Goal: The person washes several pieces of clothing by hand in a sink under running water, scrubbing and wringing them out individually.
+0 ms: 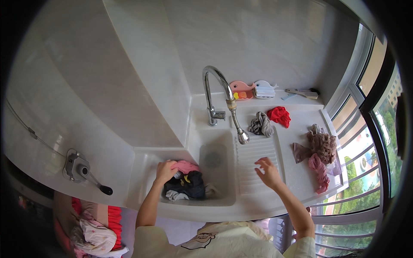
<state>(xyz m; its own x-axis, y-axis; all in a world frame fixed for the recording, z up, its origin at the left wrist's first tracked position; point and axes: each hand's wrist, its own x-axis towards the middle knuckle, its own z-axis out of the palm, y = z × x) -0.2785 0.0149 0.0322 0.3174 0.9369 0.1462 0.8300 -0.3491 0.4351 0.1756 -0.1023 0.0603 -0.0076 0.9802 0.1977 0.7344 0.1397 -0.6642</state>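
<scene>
My left hand (166,171) rests at the pink cloth (186,166) on a pile of clothes in the left part of the sink basin (229,154); whether its fingers grip the cloth cannot be told. Under the pink cloth lie a dark garment (193,185) with a yellow mark and a white cloth (176,195). My right hand (267,171) hovers over the ribbed washboard (258,151), fingers apart and holding nothing. Beyond it, a twisted grey cloth (262,124) and a red cloth (279,116) lie near the board's far end.
A chrome faucet (219,74) arches over the basin. Brown garments (322,145) and a twisted pink cloth (320,175) lie at right. Whale-shaped soap holders (240,88) and a brush (303,93) stand on the back ledge. A crank handle (105,189) juts from the left wall.
</scene>
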